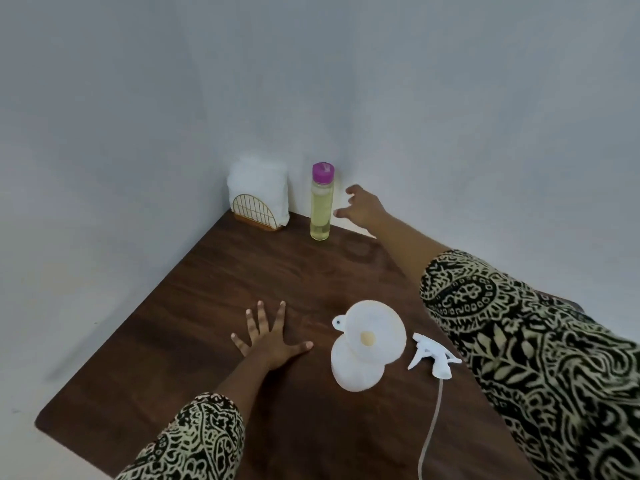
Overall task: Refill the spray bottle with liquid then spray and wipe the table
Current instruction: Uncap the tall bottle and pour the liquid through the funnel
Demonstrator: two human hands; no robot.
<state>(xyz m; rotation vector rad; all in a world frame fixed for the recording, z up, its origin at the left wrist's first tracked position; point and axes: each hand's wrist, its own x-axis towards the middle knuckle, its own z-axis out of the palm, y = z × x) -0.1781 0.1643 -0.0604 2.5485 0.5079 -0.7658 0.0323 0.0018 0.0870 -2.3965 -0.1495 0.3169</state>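
A tall clear bottle of yellow liquid [322,206] with a purple cap stands at the table's far corner. My right hand [362,206] hovers just right of it, fingers spread, not touching it. My left hand [272,336] rests flat on the dark wooden table [194,306] with fingers splayed. The white spray bottle [349,367] stands near me with a white funnel [372,332] sitting in its neck. Its white trigger sprayer head [434,356] lies on the table to the right, with the dip tube trailing toward me.
A gold wire holder with white napkins [259,199] stands at the far corner, left of the yellow bottle. Pale walls close in behind the table on both sides. My patterned sleeves cover both forearms.
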